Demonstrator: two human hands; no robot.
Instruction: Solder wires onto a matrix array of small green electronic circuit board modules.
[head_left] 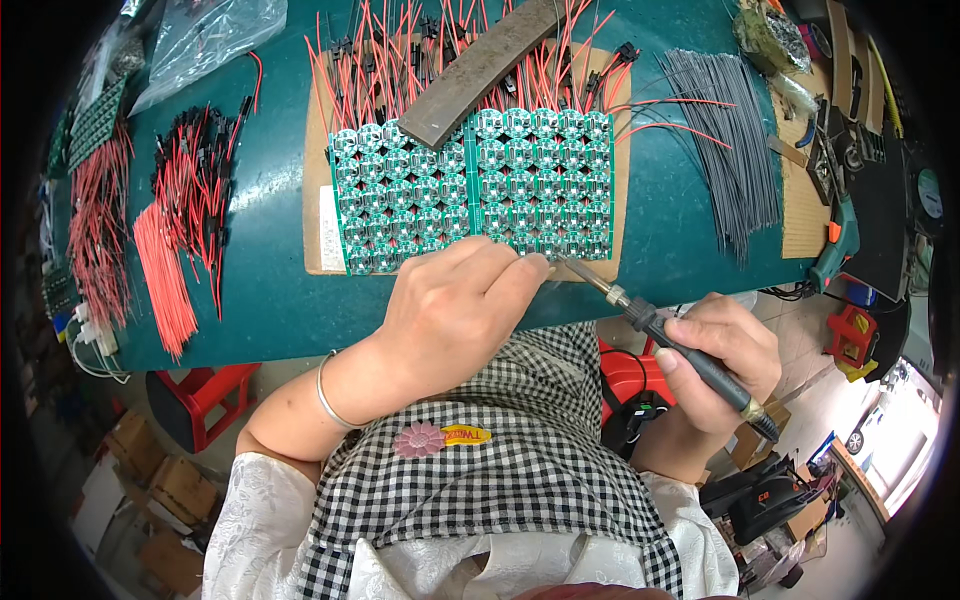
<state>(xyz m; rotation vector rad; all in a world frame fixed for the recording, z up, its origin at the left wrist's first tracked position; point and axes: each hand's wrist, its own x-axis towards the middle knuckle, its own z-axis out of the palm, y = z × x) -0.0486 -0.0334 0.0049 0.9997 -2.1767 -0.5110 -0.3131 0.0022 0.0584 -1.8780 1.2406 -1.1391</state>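
Note:
My right hand (725, 350) is closed round the dark handle of a soldering iron (652, 325). The iron's tip points up and left, to the near edge of a panel of small round green circuit boards (545, 185). Close to that tip, my left hand (455, 310) rests over the panel's near edge with its fingers pinched together. Whatever those fingertips hold is hidden or too small to make out. A flat metal bar (485, 72) lies slantwise across the panel's far edge, over red and black wires with black connectors (430, 50). Beneath the panel is a cardboard sheet (318, 160).
On the green tabletop (270, 290), bundles of red and black wires (195, 180) and red wires (165, 285) lie to the left. Grey wires (725, 150) are spread at the right. A clear plastic bag (210, 45) lies far left; a teal-handled tool (835, 245) sits at the right edge.

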